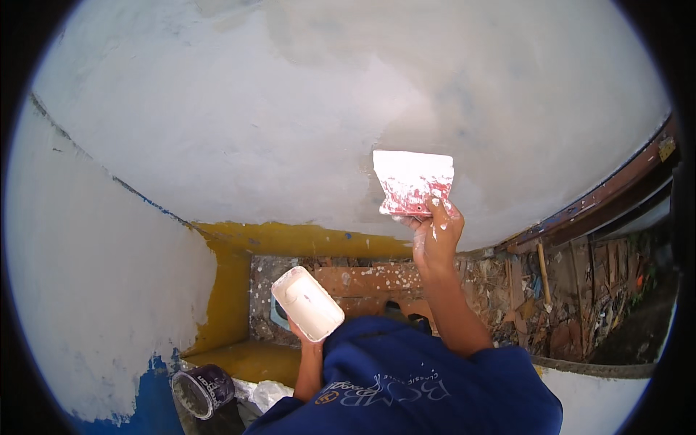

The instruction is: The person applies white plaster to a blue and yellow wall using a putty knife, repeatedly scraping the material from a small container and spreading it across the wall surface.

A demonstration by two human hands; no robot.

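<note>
My right hand [438,239], spotted with white, is closed on a wide red putty spreader [416,183]. The blade is smeared with thick white putty and is held up at the wall [304,145]; whether its edge touches the surface I cannot tell. Lower and to the left, my left hand [296,331] is wrapped round a white rectangular tub [309,303] from beneath, most of its fingers hidden. Pale putty coats the inside of the tub. Around the spreader the wall shows darker, damp-looking patches beside lighter coated areas.
A yellow band [304,239] runs along the wall's base. At lower left stands a dark bucket [203,391] by crumpled white plastic [270,394]. Paint-spotted boards [370,281] cover the floor; debris and a wooden handle [544,275] lie right, below a brown beam [580,217].
</note>
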